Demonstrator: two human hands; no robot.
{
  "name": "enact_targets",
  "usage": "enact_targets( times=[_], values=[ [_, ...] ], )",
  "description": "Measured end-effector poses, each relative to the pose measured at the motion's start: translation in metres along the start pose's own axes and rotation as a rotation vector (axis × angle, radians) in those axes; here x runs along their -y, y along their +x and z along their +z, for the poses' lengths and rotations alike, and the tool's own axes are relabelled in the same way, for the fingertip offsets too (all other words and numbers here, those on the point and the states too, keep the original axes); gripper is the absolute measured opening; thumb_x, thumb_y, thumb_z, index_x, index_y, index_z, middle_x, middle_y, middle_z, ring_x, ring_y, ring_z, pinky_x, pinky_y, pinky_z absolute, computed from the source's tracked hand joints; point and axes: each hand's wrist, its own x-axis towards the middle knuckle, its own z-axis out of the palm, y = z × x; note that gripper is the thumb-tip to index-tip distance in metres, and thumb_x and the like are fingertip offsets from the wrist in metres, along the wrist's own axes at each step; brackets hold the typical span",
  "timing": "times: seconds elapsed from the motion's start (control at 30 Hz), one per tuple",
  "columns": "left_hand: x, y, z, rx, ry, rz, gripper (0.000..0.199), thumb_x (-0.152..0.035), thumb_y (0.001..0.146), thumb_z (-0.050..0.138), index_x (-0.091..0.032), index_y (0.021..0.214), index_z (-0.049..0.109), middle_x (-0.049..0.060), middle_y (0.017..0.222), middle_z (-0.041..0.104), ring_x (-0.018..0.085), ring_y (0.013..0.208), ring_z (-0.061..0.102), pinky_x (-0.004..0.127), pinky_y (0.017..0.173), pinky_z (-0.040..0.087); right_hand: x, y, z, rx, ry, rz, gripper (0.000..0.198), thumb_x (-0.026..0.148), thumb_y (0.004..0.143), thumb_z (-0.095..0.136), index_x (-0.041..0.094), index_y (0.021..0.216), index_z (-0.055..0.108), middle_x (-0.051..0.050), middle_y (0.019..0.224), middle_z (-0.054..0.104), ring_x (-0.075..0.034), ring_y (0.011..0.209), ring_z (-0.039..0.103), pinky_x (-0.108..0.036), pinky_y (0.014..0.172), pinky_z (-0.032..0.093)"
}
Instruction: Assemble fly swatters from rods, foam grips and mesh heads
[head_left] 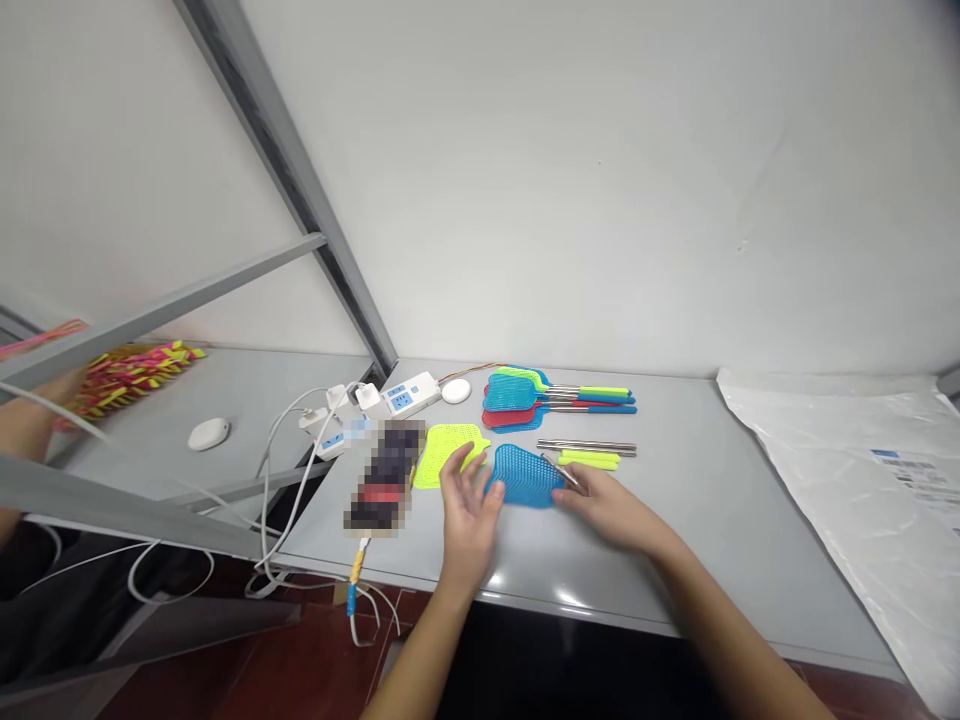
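In the middle of the table a blue mesh fly swatter head [527,476] lies between my hands. My right hand [606,505] is closed at its right end, thumb and fingers around a short metal rod [564,474]; whether the rod is joined to the head cannot be made out. My left hand [471,505] is at the head's left edge, fingers spread and thumb beside the mesh. Behind it lie yellow fly swatter heads [439,462]. Metal rods [589,446] and yellow handle sleeves [590,460] are just beyond my right hand.
Assembled fly swatters [517,395] are piled near the wall. A phone [384,475] with a cable, power strips [411,395] and a white round case [456,390] are on the left. White plastic sheeting [855,450] covers the right side. A metal post [300,190] rises left; another person's arm [37,415] shows beyond.
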Motion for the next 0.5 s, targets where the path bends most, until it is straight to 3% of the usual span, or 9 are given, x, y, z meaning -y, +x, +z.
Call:
enact_targets(
  times=[0.13,0.23,0.37,0.43,0.5],
  values=[
    [0.003,-0.014,0.021,-0.078,-0.421,-0.245,0.044,-0.039,0.091,0.054,-0.029,0.132,0.040,0.011,0.141,0.045,0.022,0.131,0.044,0.043,0.108,0.034,0.008,-0.003,-0.013,-0.036,0.370,-0.020,0.026,0.047,0.090,0.048,0.021,0.092,0.048,0.005,0.067,0.048,-0.010,0.057,0.041,-0.023,0.054,0.033],
    [0.000,-0.016,0.037,-0.085,-0.574,-0.300,0.044,-0.040,0.091,0.054,-0.030,0.132,0.043,0.009,0.139,0.050,0.022,0.129,0.046,0.043,0.107,0.036,0.016,-0.003,-0.018,-0.034,0.527,0.007,0.027,0.049,0.092,0.044,0.023,0.096,0.041,0.010,0.054,0.036,-0.008,0.047,0.026,-0.022,0.046,0.022],
    [-0.003,-0.010,0.057,0.003,-0.495,-0.341,0.046,-0.034,0.083,0.067,-0.024,0.127,0.055,0.009,0.129,0.059,0.023,0.123,0.052,0.040,0.108,0.035,0.022,0.000,-0.007,0.041,0.595,-0.009,0.028,0.050,0.092,0.045,0.024,0.100,0.039,0.009,0.057,0.043,-0.008,0.047,0.028,-0.022,0.045,0.022],
    [-0.001,-0.004,0.062,-0.038,-0.417,-0.373,0.043,-0.034,0.082,0.068,-0.021,0.122,0.059,0.009,0.123,0.063,0.023,0.120,0.054,0.037,0.106,0.036,0.022,0.001,-0.001,0.080,0.517,-0.042,0.027,0.049,0.091,0.046,0.024,0.101,0.042,0.007,0.062,0.046,-0.010,0.052,0.035,-0.022,0.050,0.029],
    [0.001,0.004,0.063,-0.126,-0.374,-0.385,0.042,-0.037,0.082,0.068,-0.022,0.120,0.061,0.008,0.119,0.064,0.022,0.115,0.057,0.035,0.099,0.041,0.019,0.001,0.002,0.029,0.339,-0.045,0.028,0.048,0.089,0.050,0.024,0.102,0.046,0.005,0.069,0.050,-0.012,0.061,0.044,-0.024,0.058,0.035]
  ],
)
